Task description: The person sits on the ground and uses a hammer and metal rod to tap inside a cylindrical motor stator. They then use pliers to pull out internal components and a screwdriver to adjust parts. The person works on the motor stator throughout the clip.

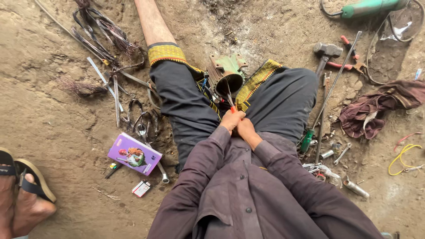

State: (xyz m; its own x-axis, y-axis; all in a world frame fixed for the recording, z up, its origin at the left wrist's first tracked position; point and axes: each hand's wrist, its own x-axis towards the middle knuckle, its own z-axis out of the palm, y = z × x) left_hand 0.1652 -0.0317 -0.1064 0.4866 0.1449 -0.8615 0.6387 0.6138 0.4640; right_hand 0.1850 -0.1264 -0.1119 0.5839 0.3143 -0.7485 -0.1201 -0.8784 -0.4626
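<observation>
Hands: left hand (232,119) and right hand (246,129) clasped a thin red-handled tool (230,102).
Handling: green metal motor housing (227,73) looked heavy, rigid; best gripped by its rim.

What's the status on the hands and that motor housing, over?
Both hands, left and right, together, gripping a red-handled tool. Tool tip at green motor housing between the legs. Hammer and screwdriver alongside, apart.

Wearer had on a dark purple-grey buttoned shirt (241,194) with long sleeves (199,168) reaching the wrists. Trousers (186,97) were black, loose, with yellow patterned cuffs (166,53) edged in red. Lower legs were bare.
</observation>
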